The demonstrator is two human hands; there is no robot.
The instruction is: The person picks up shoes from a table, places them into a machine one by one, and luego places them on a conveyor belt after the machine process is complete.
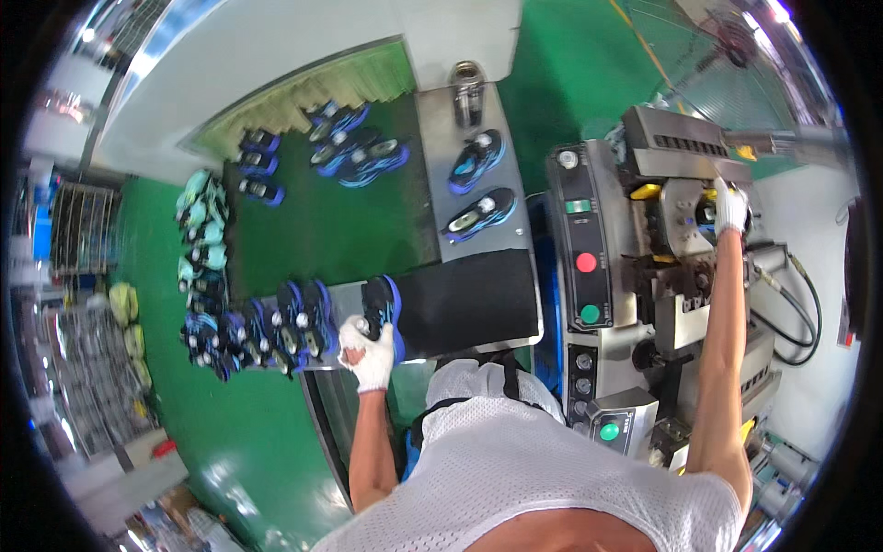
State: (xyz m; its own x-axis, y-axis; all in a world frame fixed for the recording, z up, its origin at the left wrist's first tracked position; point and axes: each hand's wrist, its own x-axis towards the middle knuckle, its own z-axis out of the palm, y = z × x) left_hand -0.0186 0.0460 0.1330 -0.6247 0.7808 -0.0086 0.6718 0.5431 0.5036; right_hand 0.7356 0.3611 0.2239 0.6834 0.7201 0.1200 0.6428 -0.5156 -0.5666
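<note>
My left hand (370,355), in a white knit glove, grips the heel end of a black sneaker (378,303) with a blue-purple sole. That shoe lies on the metal table edge, beside a black mat (469,300). My right hand (731,209), gloved too, reaches far out to the right into a metal shoe press (683,214). Next to its fingers, a dark, partly blue object (706,209) sits inside the press; most of it is hidden. Whether the fingers hold it is unclear.
Several sneakers (303,321) stand left of my left hand; more lie on a green surface (310,234). Two sneakers (479,214) and a metal shoe form (468,96) occupy the metal strip ahead. A control panel (583,241) with buttons fronts the press. Black hoses (804,331) loop at right.
</note>
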